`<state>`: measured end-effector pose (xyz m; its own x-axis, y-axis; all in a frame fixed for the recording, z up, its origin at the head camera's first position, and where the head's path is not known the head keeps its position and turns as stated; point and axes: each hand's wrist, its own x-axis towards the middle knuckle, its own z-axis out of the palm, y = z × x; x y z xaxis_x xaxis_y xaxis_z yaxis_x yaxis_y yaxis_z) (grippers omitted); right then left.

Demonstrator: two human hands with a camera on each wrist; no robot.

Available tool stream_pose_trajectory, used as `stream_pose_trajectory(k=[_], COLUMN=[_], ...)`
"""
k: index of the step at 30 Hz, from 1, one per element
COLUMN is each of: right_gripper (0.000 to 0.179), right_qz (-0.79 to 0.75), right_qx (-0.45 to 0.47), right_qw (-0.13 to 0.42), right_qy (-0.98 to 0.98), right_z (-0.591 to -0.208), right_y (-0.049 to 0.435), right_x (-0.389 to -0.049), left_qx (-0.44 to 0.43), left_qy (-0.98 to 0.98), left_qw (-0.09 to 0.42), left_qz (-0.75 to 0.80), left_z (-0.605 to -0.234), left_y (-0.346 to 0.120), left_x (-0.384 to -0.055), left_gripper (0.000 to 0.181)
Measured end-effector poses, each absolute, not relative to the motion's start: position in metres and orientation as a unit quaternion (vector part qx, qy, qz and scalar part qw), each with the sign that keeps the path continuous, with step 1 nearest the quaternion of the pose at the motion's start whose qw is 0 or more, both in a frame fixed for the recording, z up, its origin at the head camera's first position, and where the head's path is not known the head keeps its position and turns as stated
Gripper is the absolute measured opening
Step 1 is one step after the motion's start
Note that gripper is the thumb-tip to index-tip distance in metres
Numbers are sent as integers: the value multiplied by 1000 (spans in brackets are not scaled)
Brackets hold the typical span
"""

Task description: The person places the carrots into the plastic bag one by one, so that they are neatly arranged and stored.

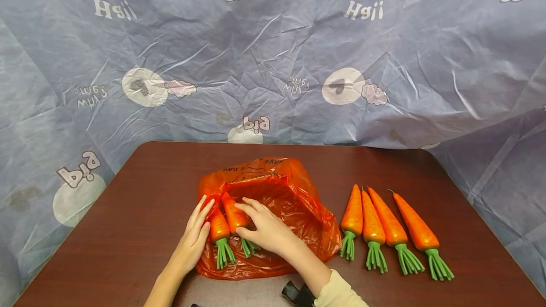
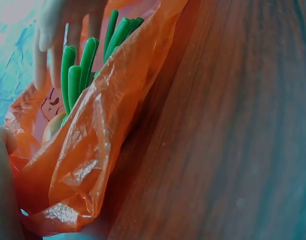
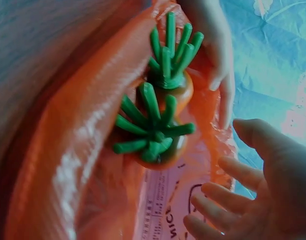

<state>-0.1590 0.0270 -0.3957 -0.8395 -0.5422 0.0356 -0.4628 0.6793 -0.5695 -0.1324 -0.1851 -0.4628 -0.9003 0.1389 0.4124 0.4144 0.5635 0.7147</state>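
A red plastic bag (image 1: 298, 212) lies with its mouth toward me, and two orange carrots with green stalks are inside it on the left. My left hand (image 1: 194, 238) rests along the bag's left edge, its fingers extended beside the nearer-left carrot (image 1: 219, 226). Over the second carrot (image 1: 234, 214) is my right hand (image 1: 266, 229), fingers spread and loosely bent, with the thumb near the stalks. In the right wrist view, the right hand (image 3: 253, 195) shows fingers apart with nothing between them. Both carrots' green stalks (image 2: 85, 65) poke up behind the bag's rim in the left wrist view.
Several more carrots (image 1: 394, 231) lie in a row on the brown table (image 1: 106, 212), right of the bag, stalks toward me. A dark strap piece (image 1: 298, 293) shows by the right wrist. Behind the table hangs a printed blue-grey cloth (image 1: 273, 60).
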Motion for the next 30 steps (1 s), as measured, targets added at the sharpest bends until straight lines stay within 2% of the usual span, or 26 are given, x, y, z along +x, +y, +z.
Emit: stream_pose_trajectory(k=[11,21,30], right_gripper=[43,45,46], right_qz=[-328,-371,-343], right_qx=[-265,-228,-230], right_qw=[9,-38,-82], right_qy=[907,899,907], right_z=[-380,-379,-381], right_y=[46,69,94], right_x=[-151,-145,-139], left_qx=[-153,-157,-158], left_qy=[-873,-872,-870], left_qw=[160,163,166], left_qz=[-434,-434,-436], left_z=[-462,-463,-464], left_y=[-185,-185,-185], left_x=[-132,-133,-134], left_gripper=[49,50,49])
